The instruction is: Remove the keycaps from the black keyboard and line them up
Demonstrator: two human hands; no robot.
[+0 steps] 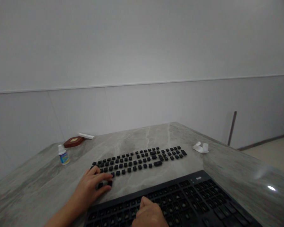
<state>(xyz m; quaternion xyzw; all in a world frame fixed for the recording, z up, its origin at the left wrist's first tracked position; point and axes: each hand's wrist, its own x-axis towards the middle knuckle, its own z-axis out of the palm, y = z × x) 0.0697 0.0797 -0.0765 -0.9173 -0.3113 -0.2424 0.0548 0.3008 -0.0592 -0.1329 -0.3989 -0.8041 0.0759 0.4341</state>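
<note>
On marbled tabletop [38, 195] | left hand [91, 184]: narrow around black keycap [110, 183], hold unclear | right hand [149, 214]: curled over keyboard [177, 197] (can't tell grip)

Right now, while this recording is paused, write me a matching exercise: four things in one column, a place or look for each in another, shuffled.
1. Left hand
2. Right hand
3. Bottle
4. White crumpled item

A. Has blue and yellow on its label
B. Over the dark keyboard
C. Right of the loose keycaps
D. Finger and thumb at a dark keycap

Pairs: 1-D, 2-B, 3-A, 4-C
</note>
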